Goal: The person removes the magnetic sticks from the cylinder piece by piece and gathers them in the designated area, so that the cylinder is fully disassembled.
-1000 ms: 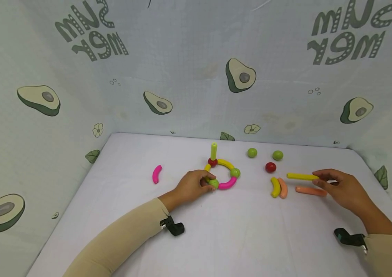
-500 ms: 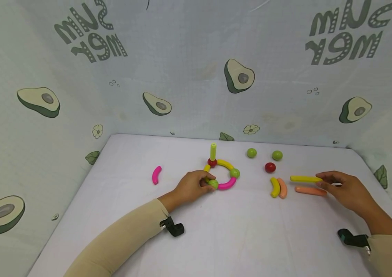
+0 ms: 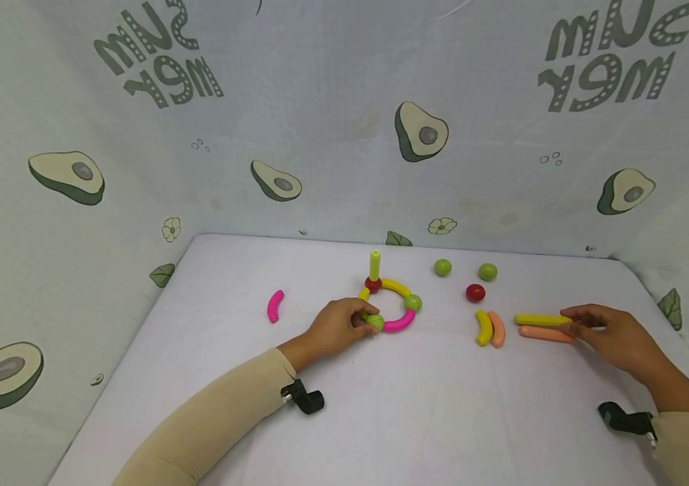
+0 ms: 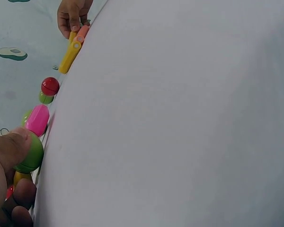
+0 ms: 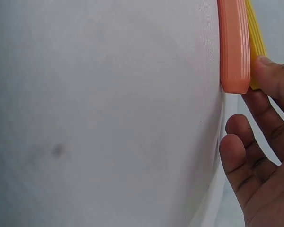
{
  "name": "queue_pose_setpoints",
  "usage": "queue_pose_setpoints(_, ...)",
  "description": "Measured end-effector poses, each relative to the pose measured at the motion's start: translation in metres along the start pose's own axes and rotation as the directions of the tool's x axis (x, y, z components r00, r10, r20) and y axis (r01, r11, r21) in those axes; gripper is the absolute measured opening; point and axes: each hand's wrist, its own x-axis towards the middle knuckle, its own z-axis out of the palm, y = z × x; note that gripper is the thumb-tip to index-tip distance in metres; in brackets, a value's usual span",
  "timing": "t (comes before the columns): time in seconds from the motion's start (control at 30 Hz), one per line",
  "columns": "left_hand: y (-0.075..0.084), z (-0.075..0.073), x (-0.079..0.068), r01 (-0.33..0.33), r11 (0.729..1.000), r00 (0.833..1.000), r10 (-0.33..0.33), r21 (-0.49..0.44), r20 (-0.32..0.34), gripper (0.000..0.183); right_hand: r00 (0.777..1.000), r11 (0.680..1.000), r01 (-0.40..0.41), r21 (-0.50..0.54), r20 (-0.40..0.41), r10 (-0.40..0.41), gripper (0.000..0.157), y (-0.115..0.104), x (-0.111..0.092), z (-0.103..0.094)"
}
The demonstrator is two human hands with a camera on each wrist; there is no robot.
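Ring (image 3: 390,283): laid on the white cloth-covered tabletop (image 3: 429,405); formed of a curved magenta plastic-looking rod (image 3: 400,322), a glossy green ball (image 3: 413,304), a curved yellow rod (image 3: 400,289), a dark red ball (image 3: 373,285) and a second curved yellow rod (image 3: 364,294), partly hidden. A strip of white cloth is enclosed.
Red joint: topped by an upright yellow-green rod (image 3: 375,265).
Left hand (image 3: 334,329): fingers and thumb clamped on another glossy green ball (image 3: 375,324) at the ring's near-left.
Right hand (image 3: 612,335): a straight yellow rod (image 3: 538,319) is pinched at its right end, alongside a straight peach rod (image 3: 545,334); contact between the two cannot be told.
Loose pieces: curved yellow (image 3: 484,329) and curved peach (image 3: 496,329) rods side by side; a bright red ball (image 3: 475,293) and two green balls (image 3: 442,267) behind.
Head view alone: the upright rod, and a loose curved pink rod (image 3: 275,306) at left.
Left wrist view alone: pale discs (image 4: 77,45) on rod ends.
Right wrist view alone: lengthwise grooves on the peach rod; two fingertips (image 5: 232,151) held clear of both rods.
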Motion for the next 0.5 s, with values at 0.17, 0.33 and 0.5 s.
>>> queue_pose_setpoints(0.17,-0.0008,0.0005,0.0005,0.007,1.0,1.0,-0.007,0.005,0.002,0.032,1.0,1.0,-0.011,-0.004,0.02,0.012,0.045,0.0035,0.0007,-0.0003)
queue_pose_setpoints(0.33,-0.0016,0.001,0.0006,0.017,1.0,1.0,-0.017,-0.007,0.005,0.033,0.999,1.0,-0.016,0.006,0.039,0.016,0.042,0.0059,0.0017,0.001)
queue_pose_setpoints(0.5,-0.0009,0.0009,0.0009,0.014,1.0,1.0,-0.014,-0.002,0.004,0.033,0.998,1.0,-0.021,0.006,0.051,0.021,0.041,0.0078,0.0023,0.0004)
